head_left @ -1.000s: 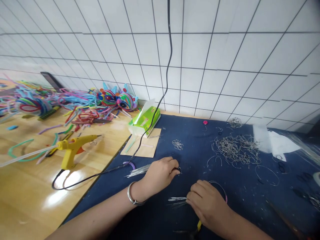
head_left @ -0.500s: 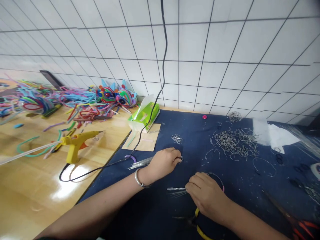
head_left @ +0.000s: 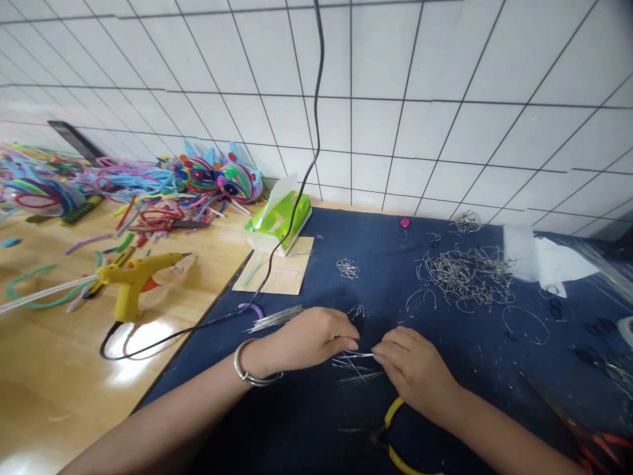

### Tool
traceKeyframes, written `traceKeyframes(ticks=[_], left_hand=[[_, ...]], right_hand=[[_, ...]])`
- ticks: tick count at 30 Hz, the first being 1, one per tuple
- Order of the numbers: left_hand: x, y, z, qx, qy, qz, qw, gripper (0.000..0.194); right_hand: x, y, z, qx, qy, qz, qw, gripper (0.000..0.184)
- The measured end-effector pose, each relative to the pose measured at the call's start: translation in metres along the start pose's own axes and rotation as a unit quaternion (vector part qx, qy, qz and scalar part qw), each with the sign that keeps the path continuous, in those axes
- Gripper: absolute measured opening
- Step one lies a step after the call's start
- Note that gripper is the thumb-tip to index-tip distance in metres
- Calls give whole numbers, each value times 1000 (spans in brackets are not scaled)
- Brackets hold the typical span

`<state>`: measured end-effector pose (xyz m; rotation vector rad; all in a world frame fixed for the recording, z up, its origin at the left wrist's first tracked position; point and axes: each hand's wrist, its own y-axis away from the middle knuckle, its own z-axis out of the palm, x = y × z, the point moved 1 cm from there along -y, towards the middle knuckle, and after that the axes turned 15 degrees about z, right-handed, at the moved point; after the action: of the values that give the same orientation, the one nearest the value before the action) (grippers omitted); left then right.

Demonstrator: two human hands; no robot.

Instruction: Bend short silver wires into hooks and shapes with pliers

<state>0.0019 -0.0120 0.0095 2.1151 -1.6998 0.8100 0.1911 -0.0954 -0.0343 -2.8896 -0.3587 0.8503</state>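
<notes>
My right hand (head_left: pixel 415 363) is closed in a pinch on thin silvery wire (head_left: pixel 364 355), which points left from its fingertips. Facing it, my left hand (head_left: pixel 316 338) has thumb and fingers pressed together just above that wire; whatever they hold is hidden. Several straight wire pieces (head_left: pixel 360 377) lie on the dark blue cloth (head_left: pixel 376 244) below the hands. A few small bent wires (head_left: pixel 357 310) rest just beyond my left fingertips. Left of that hand is a bundle of straight wires (head_left: pixel 277 318). Yellow-handled pliers (head_left: pixel 393 412) lie below my right hand.
A tangled heap of bent wires (head_left: pixel 465 274) and a smaller wire pile (head_left: pixel 347 268) lie farther back. Orange-handled scissors (head_left: pixel 601 445) are at right. A yellow glue gun (head_left: pixel 131 290), a tissue pack (head_left: pixel 281 221) and colourful pipe cleaners (head_left: pixel 138 181) sit left. A black cable (head_left: pixel 319 99) hangs down centrally.
My left hand has come nearer to me, away from the small bent wires and towards my right hand. The looped wire by my right hand no longer shows. The view has shifted slightly.
</notes>
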Motion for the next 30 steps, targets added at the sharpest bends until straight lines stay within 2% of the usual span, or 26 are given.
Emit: traceKeyframes(ticks=[5,10,15,23,30], left_hand=[[1,1,7,-19,-19,-4,1000,19],[-1,1,9,-15,-25,-10,1000,20],[-1,1,12,-18,-59,0,998,22],[8,0,13,-24,-181,-4,983,19],[20,-9,11,-20,-221,37,974,15]], right_hand=[[1,-4,-3,-2,-61,15,998,16],[0,-6,-6,0,-91,34,995,15],[1,-6,-5,5,-29,20,999,16],[-9,-7,-9,-11,53,15,998,16],[-17,-13,-15,-15,122,19,992,16]])
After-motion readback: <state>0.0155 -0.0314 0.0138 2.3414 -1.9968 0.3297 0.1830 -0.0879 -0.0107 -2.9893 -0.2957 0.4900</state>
